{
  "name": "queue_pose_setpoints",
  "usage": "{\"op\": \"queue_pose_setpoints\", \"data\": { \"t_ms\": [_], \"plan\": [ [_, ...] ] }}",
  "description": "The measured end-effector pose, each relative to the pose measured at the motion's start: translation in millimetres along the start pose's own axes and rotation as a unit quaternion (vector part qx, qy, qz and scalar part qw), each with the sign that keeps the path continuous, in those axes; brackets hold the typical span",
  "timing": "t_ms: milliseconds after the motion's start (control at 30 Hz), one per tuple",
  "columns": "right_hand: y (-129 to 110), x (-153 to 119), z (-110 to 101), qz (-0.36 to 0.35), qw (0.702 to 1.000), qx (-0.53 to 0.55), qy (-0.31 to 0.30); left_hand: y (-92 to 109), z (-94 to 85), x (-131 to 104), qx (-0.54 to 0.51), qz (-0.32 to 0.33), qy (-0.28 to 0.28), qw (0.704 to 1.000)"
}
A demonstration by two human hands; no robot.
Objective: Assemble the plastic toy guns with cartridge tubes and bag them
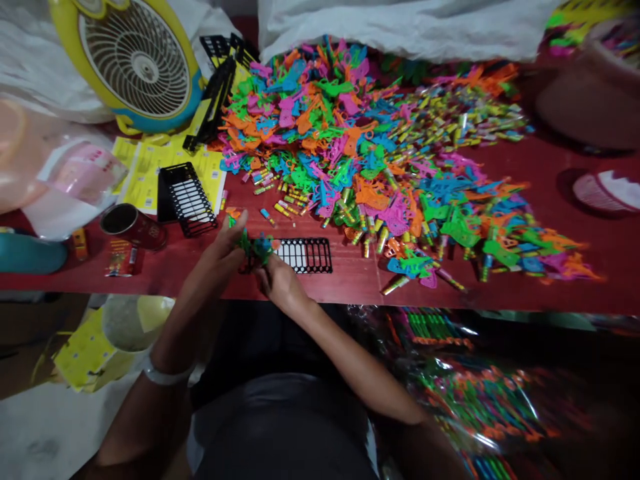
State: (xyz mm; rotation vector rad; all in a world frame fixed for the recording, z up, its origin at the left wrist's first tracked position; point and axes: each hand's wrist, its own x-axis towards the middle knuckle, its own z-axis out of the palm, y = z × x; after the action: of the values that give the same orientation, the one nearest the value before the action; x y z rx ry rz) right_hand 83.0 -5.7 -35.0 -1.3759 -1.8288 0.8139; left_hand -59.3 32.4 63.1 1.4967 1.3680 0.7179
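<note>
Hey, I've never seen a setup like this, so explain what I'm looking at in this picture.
There's no machine here: just a person working with two bare hands. The single picture comes from a camera worn on their head, looking forward and down, so their forearms reach up from the bottom edge.

The left hand and right hand are close together, holding small coloured pieces; blur hides their exact shape. Beside them, a black slotted frame lies on the red table.

Further back is a big heap of bright plastic shapes, with many small tubes among and beside it. A yellow-and-blue fan stands at the back left.
</note>
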Motion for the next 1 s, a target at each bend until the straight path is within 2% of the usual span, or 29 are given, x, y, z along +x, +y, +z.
{"op": "queue_pose_setpoints", "data": {
  "t_ms": [133, 233, 433, 667, 833, 900, 1000],
  "plan": [
    [12, -1, -2, 0.002, 0.999, 0.034, 0.017, 1, 2.8, 0, 0.015, 0.005, -0.004, 1.000],
    [7, -3, -1, 0.012, 1.000, -0.003, 0.012, 0, 3.7, 1, 0.020, 0.003, -0.007, 1.000],
    [-25, -2, 1, 0.066, 0.980, -0.166, -0.091, -7, 0.5, 2, -0.009, 0.015, -0.007, 1.000],
    [-45, 5, 0, 0.124, 0.950, -0.235, -0.164, 3, 0.2, 0, -0.042, -0.029, 0.011, 0.999],
    [-39, 5, 2, 0.108, 0.949, -0.249, -0.158, 2, 6.0, 5, 0.003, 0.016, 0.013, 1.000],
    [-36, 6, 3, 0.087, 0.955, -0.239, -0.152, -1, 6.4, 6, 0.013, 0.020, 0.013, 1.000],
    [-33, 8, 3, 0.095, 0.962, -0.212, -0.144, -2, 3.8, 7, 0.010, 0.019, 0.016, 1.000]
  ]
}}
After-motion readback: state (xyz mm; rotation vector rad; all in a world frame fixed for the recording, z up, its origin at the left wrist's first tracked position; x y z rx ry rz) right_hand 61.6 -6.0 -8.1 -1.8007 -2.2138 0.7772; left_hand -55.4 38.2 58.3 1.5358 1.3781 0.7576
